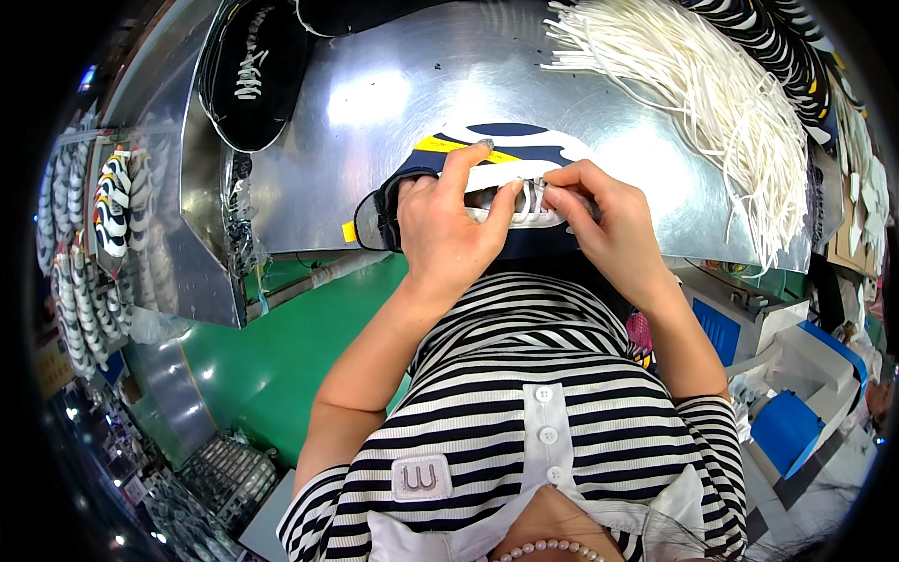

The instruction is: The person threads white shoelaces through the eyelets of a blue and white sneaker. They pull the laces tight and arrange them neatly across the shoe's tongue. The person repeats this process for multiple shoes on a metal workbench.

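A navy shoe upper [520,140] with white and yellow panels lies near the front edge of the metal table, its collar toward the left. White shoelace [530,199] crosses its eyelet opening in a few short rows. My left hand [448,220] grips the upper's collar side, index finger over the yellow panel and thumb against the lacing. At the toe side of the same rows, my right hand [609,220] pinches the lace between thumb and index finger. The fingertips hide the lace end.
Loose white laces [693,112] lie in a big pile at the right of the metal table [375,159]. Stacked dark uppers [796,56] sit beyond it. A black upper [251,75] rests at the far left. Uppers hang [112,211] at left; a blue-and-white machine [791,421] stands at right.
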Demonstrator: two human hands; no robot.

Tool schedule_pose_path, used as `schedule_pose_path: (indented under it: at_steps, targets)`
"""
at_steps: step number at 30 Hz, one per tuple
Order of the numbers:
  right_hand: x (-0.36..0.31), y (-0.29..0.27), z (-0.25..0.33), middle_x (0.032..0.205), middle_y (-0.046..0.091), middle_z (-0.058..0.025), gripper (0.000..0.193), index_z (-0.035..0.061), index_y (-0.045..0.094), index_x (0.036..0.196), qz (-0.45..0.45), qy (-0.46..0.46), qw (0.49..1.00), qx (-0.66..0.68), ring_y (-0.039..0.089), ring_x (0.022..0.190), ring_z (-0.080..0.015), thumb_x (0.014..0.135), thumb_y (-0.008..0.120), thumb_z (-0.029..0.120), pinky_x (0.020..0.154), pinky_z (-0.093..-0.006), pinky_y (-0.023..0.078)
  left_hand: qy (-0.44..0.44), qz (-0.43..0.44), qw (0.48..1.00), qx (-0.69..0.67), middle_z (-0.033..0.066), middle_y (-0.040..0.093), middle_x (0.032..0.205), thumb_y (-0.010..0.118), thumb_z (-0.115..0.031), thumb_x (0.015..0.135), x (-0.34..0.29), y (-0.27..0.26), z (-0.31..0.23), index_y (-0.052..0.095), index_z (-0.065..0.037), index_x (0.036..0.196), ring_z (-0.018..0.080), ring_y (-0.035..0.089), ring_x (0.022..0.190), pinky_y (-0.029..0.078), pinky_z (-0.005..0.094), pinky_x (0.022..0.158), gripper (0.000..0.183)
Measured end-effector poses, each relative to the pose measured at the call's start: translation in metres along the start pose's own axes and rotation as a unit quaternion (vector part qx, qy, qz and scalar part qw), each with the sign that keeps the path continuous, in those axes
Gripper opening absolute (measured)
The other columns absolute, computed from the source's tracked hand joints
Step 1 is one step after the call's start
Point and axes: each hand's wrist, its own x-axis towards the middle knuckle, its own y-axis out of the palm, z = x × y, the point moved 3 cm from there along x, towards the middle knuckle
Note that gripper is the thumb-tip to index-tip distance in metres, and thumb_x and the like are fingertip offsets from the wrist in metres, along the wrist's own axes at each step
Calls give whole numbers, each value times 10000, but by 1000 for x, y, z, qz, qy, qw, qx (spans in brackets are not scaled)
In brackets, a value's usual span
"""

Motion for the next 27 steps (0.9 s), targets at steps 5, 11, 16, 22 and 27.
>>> schedule_pose_path:
  at_steps: [5, 11, 16, 22, 27]
  targets:
    - [11, 4, 10, 712, 679, -140, 211, -24, 561, 1023, 0, -55, 993, -107, 689, 670, -294, 869, 658, 84, 583, -364, 523, 28, 38, 999, 10, 141, 724, 886, 777, -138, 797, -7, -5, -5, 624, -14, 1138, 288, 662, 669, 489, 379, 654, 394]
    - [25, 35, 25, 741, 666, -173, 297, -53, 493, 1040, 29, -134, 945, -298, 683, 674, -318, 834, 646, 97, 562, -396, 525, 56, 25, 997, -56, 139, 670, 758, 684, -41, 822, -12, -2, -1, 600, -15, 1185, 294, 588, 543, 435, 394, 530, 374]
    - [3, -20, 21, 737, 630, -99, 167, 26, 604, 1049, 33, -26, 989, -142, 600, 634, -217, 911, 657, 104, 585, -323, 460, -158, 108, 952, -240, 96, 656, 1085, 663, 21, 886, -17, -13, 11, 526, 37, 1256, 116, 641, 950, 526, 248, 818, 395]
    - [8, 13, -10, 690, 642, -72, 181, 94, 663, 1022, -121, -8, 992, -44, 608, 555, -193, 864, 711, 168, 543, -304, 469, -143, 52, 973, -174, 80, 648, 1060, 692, 18, 872, 1, 5, 3, 513, 24, 1226, 116, 644, 941, 522, 244, 814, 396]
    - [10, 7, -35, 746, 669, -62, 179, 91, 685, 1043, -188, 76, 970, 133, 584, 545, -92, 864, 695, 74, 501, -235, 428, -201, 241, 873, -374, 44, 637, 968, 711, 12, 850, 8, -9, 8, 494, 1, 1237, 72, 629, 890, 504, 224, 750, 444]
